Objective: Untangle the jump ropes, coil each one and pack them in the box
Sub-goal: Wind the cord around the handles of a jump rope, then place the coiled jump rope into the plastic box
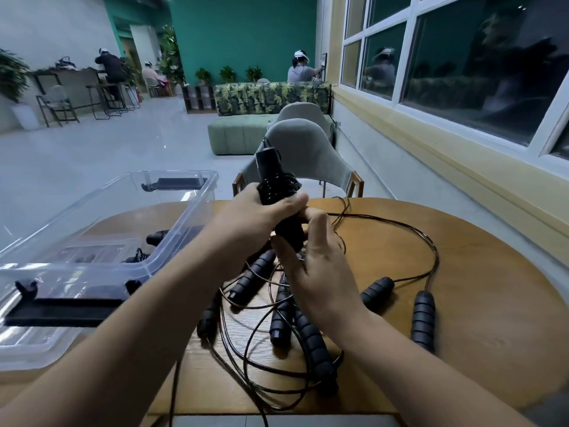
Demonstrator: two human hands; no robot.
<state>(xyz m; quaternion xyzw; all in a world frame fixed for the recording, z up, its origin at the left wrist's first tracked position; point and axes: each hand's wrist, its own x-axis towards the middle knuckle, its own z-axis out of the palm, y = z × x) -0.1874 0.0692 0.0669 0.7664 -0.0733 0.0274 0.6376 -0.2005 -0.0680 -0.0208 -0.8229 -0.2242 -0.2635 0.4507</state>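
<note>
Partly packed box (172, 241), handles (277, 192) gripped

Box (184, 217) left on table (462, 303); tangled ropes (277, 328) right of it; chair (308, 152) behind table.

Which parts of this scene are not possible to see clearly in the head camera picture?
- Lower end of the held handles, head view: wrapped by the left hand and right hand.
- How many ropes make up the cable tangle: strands cross and pass under the forearms.
- Contents of the clear box: dark shapes blurred by its glossy wall.
- Near edge of the table: cut off by the frame's bottom.
</note>
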